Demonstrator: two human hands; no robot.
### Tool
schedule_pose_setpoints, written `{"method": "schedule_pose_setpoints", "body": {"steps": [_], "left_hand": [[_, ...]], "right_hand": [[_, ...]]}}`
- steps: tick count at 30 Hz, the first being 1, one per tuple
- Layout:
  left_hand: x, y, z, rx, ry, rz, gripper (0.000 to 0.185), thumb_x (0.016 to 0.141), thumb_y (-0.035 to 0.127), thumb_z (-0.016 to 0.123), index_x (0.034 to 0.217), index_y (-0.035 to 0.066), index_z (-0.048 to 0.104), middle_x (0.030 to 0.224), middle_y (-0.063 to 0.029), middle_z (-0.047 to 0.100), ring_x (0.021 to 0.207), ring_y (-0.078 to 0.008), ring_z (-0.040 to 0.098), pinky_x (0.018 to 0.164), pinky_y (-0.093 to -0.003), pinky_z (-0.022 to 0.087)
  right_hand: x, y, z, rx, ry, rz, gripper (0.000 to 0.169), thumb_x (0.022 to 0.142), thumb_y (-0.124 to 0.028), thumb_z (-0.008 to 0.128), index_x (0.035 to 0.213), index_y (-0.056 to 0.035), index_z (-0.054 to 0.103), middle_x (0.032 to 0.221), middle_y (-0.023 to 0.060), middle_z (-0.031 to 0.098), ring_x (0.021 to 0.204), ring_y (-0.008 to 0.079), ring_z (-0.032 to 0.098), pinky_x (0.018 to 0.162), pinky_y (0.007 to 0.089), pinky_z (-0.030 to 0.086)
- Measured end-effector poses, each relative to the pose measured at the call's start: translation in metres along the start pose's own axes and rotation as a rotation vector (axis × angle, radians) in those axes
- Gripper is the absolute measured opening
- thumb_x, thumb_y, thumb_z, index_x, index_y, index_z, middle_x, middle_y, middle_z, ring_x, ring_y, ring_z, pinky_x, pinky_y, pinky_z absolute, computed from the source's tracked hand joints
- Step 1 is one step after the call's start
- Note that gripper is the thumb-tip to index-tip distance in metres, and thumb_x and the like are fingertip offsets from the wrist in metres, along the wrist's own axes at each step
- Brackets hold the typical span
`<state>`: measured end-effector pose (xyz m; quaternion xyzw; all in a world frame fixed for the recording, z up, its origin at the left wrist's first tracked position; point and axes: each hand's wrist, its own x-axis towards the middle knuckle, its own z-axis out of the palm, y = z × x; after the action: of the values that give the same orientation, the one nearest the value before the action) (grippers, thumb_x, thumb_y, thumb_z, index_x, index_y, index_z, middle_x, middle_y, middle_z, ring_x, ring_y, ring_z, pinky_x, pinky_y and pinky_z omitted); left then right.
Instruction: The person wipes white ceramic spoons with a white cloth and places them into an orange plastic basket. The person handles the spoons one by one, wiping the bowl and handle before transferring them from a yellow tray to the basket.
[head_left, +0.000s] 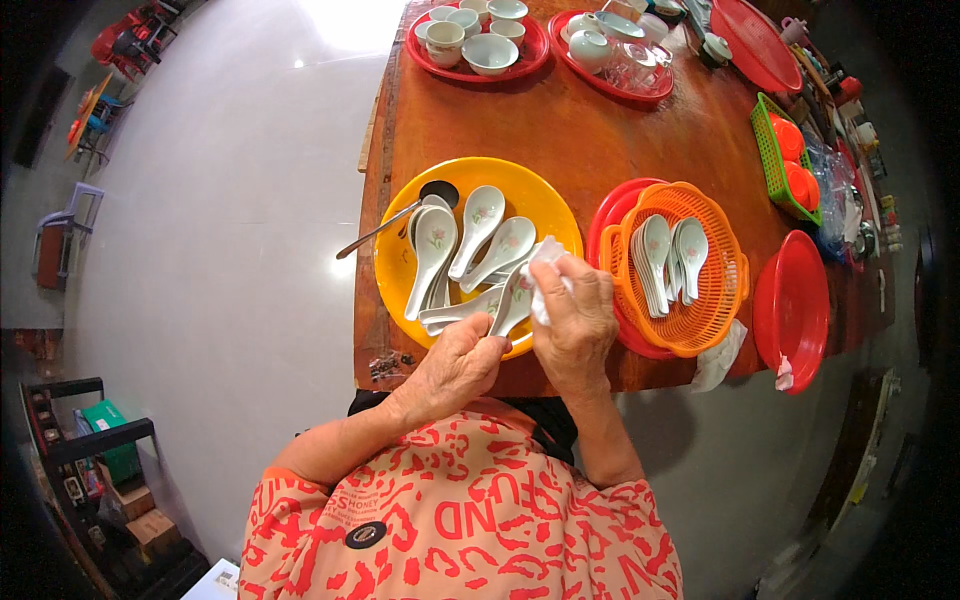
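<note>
Between the finger and thumb of my left hand (466, 354) is the handle of a white soup spoon (513, 301) with a flower print. A crumpled white tissue (544, 279) is gripped in my right hand (576, 322), pressed against the bowl of that spoon. Both hands are over the near right part of a yellow plastic basin (397, 289). Several more white flowered spoons (433, 238) lie in it, some stacked. A metal ladle (439, 193) rests across its left rim. To the right, an orange plastic basket (721, 300) holds two stacks of white spoons (654, 255).
A red basin (796, 311) leans at the table's right edge, near a crumpled plastic bag (720, 356). Farther off are red trays (480, 75) with cups and bowls, and a green basket (772, 161) with orange bowls. The wooden table (465, 120) ends close before my body.
</note>
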<state>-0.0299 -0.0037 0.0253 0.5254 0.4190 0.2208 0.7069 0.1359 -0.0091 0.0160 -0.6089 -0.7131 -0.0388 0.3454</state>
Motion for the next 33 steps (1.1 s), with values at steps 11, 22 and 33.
{"method": "schedule_pose_setpoints", "body": {"steps": [11,22,33], "left_hand": [[0.0,-0.007,-0.003,-0.211,-0.047,-0.108,0.017,0.095,0.019,0.044,0.095,0.004,0.05,0.063,0.0051,0.043,0.053,-0.0033,0.038,0.045,-0.0202,0.031],[-0.003,-0.005,-0.003,-0.046,-0.021,-0.053,0.016,0.095,0.017,0.044,0.095,0.002,0.05,0.061,0.0056,0.041,0.052,-0.0035,0.037,0.045,-0.0211,0.03],[-0.003,-0.003,-0.007,-0.163,-0.053,-0.051,0.015,0.096,0.015,0.043,0.104,0.005,0.05,0.063,0.0063,0.041,0.05,-0.0032,0.038,0.044,-0.0199,0.03]], "right_hand": [[-0.01,-0.001,-0.007,0.477,-0.172,-0.004,0.034,0.067,0.0,0.07,0.1,-0.0072,0.064,0.101,0.0073,0.063,0.09,0.0286,0.054,0.081,0.0376,0.047],[0.002,0.001,0.01,0.127,-0.008,0.038,0.036,0.065,0.003,0.069,0.098,-0.0095,0.064,0.099,0.0066,0.057,0.092,0.0295,0.055,0.079,0.0392,0.047],[0.002,-0.002,0.009,0.383,-0.067,-0.153,0.032,0.063,0.008,0.069,0.092,-0.0046,0.067,0.096,0.0062,0.065,0.087,0.0255,0.057,0.076,0.0366,0.046]]}}
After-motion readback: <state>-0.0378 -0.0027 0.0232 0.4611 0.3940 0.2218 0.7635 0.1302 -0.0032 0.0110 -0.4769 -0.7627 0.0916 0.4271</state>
